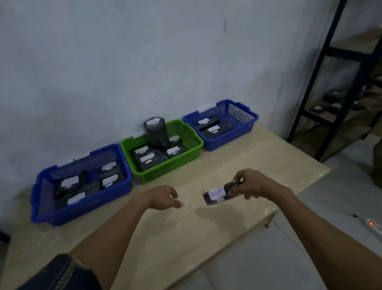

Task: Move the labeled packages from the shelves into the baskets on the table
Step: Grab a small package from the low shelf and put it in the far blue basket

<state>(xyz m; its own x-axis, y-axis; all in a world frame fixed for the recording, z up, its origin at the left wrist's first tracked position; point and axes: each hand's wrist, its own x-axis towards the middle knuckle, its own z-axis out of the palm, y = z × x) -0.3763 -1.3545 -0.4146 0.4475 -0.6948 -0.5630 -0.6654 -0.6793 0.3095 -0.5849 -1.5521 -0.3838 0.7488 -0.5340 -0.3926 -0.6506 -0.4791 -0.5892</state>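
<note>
The dark package (218, 195) is in the air above the table (177, 246), pinched at its far end between the fingers and thumb of the right hand (254, 184). Its free end points toward the left hand (164, 197). Its white label (216, 192) faces up, probably so the writing can be checked before a basket is chosen. The handwritten word looks like "KETUAN", but the letters are too blurred to be sure. The left hand hovers just beside that free end, holding nothing, fingers loosely curled. I judge it ready to take or steady the package.

Beyond both hands, 3 baskets stand in a row against the wall. The green basket (160, 176) is ahead of the left hand and holds several dark labelled packages, 1 of them standing upright at the back. The near blue basket (77, 216) lies to the left of the left hand, with about 5 packages lying flat. The far blue basket (226, 144) is ahead of the right hand and farthest off, with 2 or 3 packages. Each basket carries a small white tag on its back rim, likely naming what belongs there. Neither these tags nor the labels inside can be read.

Well to the right of the right hand, black-framed shelves (350, 88) hold more dark packages. A white power strip (378, 229) with a red light lies on the floor beside the right forearm.
</note>
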